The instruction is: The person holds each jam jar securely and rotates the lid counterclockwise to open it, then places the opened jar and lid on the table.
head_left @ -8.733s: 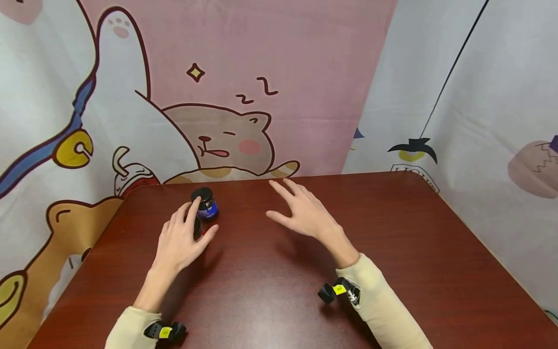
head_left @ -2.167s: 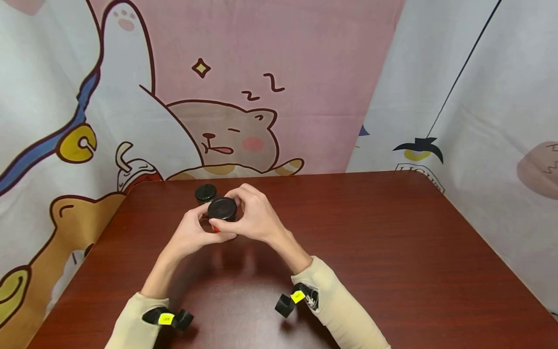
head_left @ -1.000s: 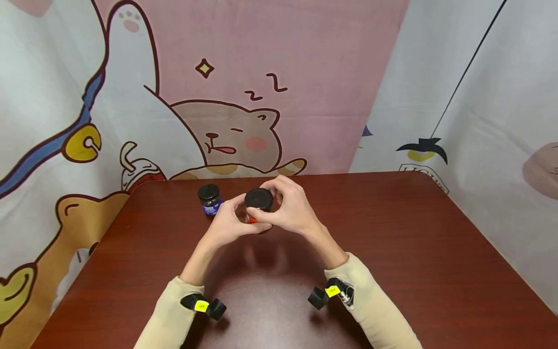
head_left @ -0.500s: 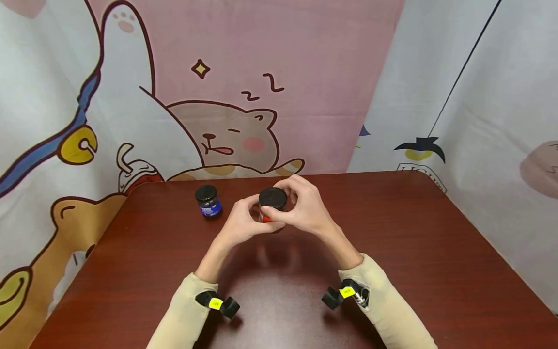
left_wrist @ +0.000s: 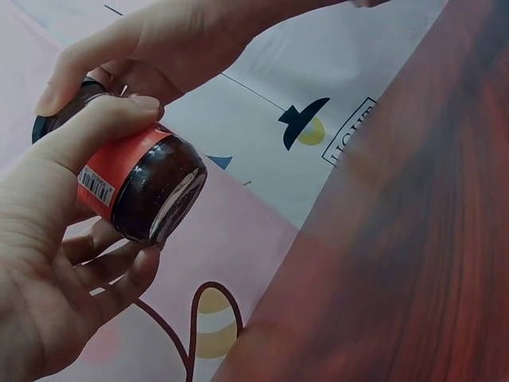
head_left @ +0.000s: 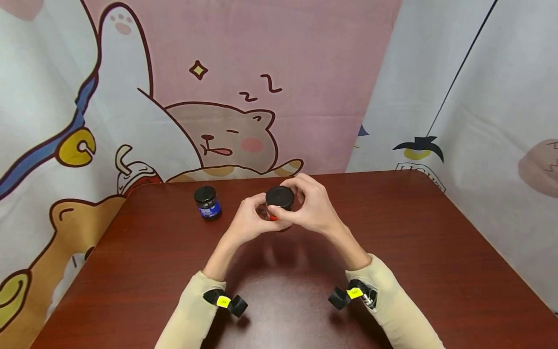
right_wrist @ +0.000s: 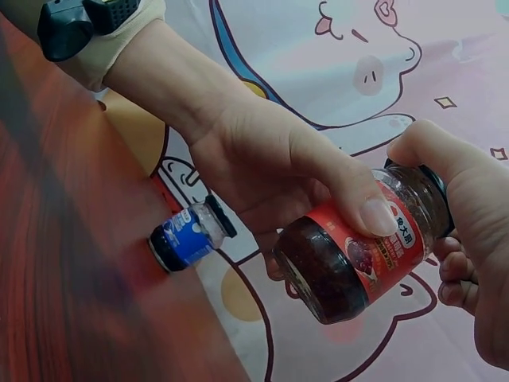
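Observation:
A small glass jar with a red label [head_left: 273, 216] [left_wrist: 135, 179] [right_wrist: 350, 259] and dark contents is held above the brown table [head_left: 414, 252]. My left hand [head_left: 250, 224] [left_wrist: 56, 231] grips its body from the left, thumb across the label. My right hand [head_left: 311, 208] [right_wrist: 469, 207] curls round its black lid [head_left: 280, 196]. A second, smaller jar with a blue label and black lid [head_left: 207, 202] [right_wrist: 187, 236] stands upright on the table to the left, apart from both hands.
A cartoon-printed cloth backdrop [head_left: 244, 87] hangs close behind the table's far edge and along both sides. Wrist cameras [head_left: 226, 303] [head_left: 348, 294] sit on both beige sleeves.
Both hands have carried the red-label jar from beside the blue-label jar to the right, toward the table's middle. Earlier only the left hand touched it and the right hand was open.

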`<state>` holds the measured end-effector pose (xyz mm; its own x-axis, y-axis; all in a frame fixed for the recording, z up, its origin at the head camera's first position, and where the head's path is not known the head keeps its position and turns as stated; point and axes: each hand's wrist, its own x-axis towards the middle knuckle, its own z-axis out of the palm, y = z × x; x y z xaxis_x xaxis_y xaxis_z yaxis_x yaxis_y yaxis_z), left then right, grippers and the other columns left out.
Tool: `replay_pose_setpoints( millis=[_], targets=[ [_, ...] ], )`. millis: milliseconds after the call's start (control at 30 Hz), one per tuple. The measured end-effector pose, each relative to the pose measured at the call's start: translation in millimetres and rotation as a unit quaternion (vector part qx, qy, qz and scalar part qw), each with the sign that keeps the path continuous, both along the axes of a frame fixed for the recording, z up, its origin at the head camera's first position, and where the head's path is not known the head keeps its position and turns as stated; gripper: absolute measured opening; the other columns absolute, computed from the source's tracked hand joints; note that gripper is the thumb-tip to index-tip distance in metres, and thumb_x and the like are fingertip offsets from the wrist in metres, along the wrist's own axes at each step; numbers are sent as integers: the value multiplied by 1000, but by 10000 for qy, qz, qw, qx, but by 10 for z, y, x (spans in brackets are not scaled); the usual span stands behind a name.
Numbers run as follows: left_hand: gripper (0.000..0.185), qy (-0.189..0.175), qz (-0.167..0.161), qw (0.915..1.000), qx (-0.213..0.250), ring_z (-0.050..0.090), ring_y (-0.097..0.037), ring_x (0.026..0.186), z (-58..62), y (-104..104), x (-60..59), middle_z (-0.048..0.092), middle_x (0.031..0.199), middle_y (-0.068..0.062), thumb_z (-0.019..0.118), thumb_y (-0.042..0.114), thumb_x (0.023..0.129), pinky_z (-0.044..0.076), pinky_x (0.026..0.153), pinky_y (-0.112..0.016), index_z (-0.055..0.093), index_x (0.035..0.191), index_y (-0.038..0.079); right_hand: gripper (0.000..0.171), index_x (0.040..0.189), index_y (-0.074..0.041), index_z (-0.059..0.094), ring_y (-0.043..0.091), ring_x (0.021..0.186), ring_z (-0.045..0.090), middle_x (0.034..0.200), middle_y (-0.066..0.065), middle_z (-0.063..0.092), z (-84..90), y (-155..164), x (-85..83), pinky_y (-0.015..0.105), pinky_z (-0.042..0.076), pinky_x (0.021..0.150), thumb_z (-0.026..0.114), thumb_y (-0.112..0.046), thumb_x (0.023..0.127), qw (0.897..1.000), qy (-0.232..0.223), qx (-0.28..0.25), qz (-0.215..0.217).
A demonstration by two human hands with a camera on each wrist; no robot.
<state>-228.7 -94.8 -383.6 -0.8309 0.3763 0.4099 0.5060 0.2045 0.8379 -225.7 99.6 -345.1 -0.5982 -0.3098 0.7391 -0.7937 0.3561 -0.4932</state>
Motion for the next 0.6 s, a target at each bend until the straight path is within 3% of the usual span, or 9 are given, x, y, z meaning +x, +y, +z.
replay_pose_setpoints(
  millis=[133, 300, 367, 600],
  targets=[
    [37, 14, -54, 10000, 15, 62, -17, 74, 7, 56, -11, 68, 91, -2, 92, 10, 72, 56, 66, -40, 73, 103, 7, 37, 98, -7, 70, 13, 69, 47, 82, -3, 57, -9, 54, -2, 27, 39, 58, 90, -22, 70, 10000, -13, 30, -35],
    [31, 102, -62, 9998, 151, 59, -15, 69, 6, 163, -28, 64, 84, -1, 90, 7, 72, 53, 63, -33, 72, 97, 6, 37, 99, -7, 71, 13, 71, 48, 85, -2, 60, 8, 149, -12, 28, 40, 59, 89, -21, 70, 9999, -27, 102, -56],
    [30, 146, -2, 9998, 167, 59, -14, 68, 10, 187, -24, 62, 81, -1, 90, 7, 71, 50, 61, -27, 71, 93, 6, 37, 100, -7, 71, 13, 72, 49, 87, -2, 61, 28, 174, -9, 28, 41, 61, 89, -22, 71, 9998, -53, 182, -61],
    [29, 530, 477, 9975, -22, 55, -12, 65, 11, 218, 17, 58, 76, 2, 92, 14, 69, 47, 58, -27, 69, 84, 10, 38, 104, -9, 71, 13, 78, 53, 91, -4, 63, 68, 226, 1, 29, 44, 68, 87, -28, 75, 9983, -144, 561, -50]
  ],
)
